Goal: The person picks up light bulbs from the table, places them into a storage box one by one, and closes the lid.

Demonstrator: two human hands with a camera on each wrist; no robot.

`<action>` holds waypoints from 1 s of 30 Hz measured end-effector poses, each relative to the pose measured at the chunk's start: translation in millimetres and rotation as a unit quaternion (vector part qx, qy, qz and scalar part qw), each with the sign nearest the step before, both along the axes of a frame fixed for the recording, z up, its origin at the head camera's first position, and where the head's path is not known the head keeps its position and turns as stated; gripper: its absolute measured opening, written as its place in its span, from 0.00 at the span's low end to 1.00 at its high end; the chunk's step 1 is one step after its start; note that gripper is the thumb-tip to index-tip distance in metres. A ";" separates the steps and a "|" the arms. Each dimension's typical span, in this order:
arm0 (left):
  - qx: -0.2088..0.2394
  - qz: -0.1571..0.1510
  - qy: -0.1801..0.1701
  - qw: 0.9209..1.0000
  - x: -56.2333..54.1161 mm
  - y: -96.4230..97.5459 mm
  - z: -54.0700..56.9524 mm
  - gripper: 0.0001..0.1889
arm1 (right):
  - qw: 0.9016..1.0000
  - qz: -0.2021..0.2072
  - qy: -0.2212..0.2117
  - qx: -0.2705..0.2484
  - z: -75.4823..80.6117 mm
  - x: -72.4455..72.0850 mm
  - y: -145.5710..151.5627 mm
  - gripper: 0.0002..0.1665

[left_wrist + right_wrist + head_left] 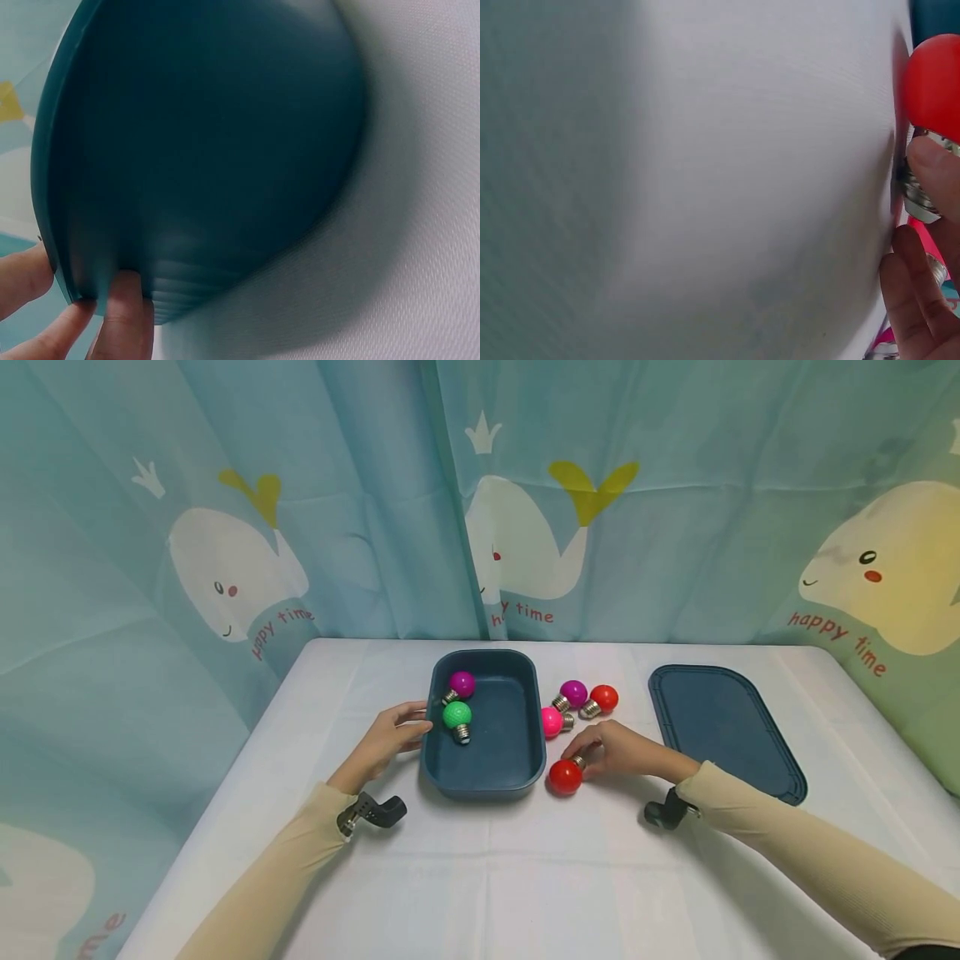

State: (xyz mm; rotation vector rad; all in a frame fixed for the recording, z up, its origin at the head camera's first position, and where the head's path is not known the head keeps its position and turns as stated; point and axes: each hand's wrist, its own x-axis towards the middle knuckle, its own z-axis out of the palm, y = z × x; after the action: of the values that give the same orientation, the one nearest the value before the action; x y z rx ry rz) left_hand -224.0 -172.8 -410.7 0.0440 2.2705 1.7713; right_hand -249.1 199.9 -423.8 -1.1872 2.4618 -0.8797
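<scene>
A dark blue rectangular container [485, 791] stands at mid-table, and my left hand [388, 739] holds its left rim. In the left wrist view, fingertips [126, 300] press against the wall near the rim, with another finger on the rim's far side. Inside lie a purple light bulb [462, 683] and a green light bulb [457, 715]. To the right of the container, my right hand [611, 749] pinches a red light bulb [565, 777] by its metal screw base. In the right wrist view the thumb [934, 165] lies across that base.
Beyond the right hand lie a pink bulb [552, 722], close to the container's right wall, another purple bulb [573, 693] and a second red bulb [603, 697]. A dark blue lid [720, 727] lies flat on the white table [480, 893] at right. Behind hangs a whale-print curtain [390, 527].
</scene>
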 end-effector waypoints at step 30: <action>-0.004 -0.003 -0.001 1.000 -2.0 0.2 0.0 0.26 | 0.987 -0.029 -0.141 -0.076 -1.6 5.4 9.6 0.19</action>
State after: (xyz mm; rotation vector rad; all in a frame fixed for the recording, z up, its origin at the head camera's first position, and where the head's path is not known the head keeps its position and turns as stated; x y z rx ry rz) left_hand -226.1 -172.6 -410.7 0.0461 2.2727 1.7594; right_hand -243.7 209.5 -425.4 -0.9627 2.2431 -1.1821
